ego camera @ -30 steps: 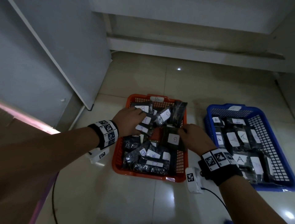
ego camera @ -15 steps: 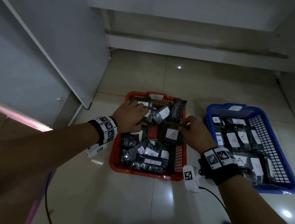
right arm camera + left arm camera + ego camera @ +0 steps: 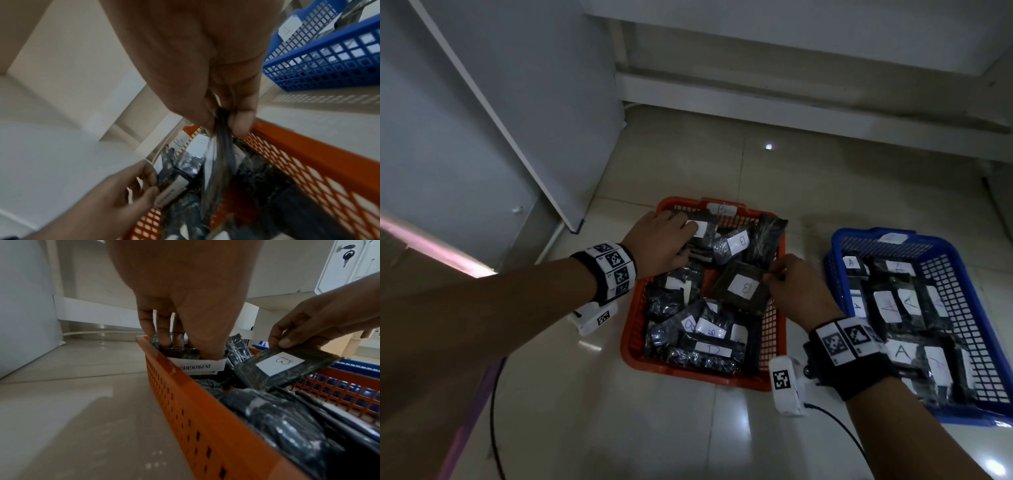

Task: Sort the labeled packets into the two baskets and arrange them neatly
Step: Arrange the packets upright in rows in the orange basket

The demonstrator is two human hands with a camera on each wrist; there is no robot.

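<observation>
Over the orange mesh plastic basket (image 3: 631,329), right hand (image 3: 799,293) pinches a dark "B"-labelled packet (image 3: 743,287); left hand (image 3: 659,243) grips an "IN PROGRES…" packet (image 3: 197,365), legible only from the left wrist.

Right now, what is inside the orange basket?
The orange basket holds black packets labeled B; each hand grips one. The lower layers and most of the bottom are covered.
</observation>
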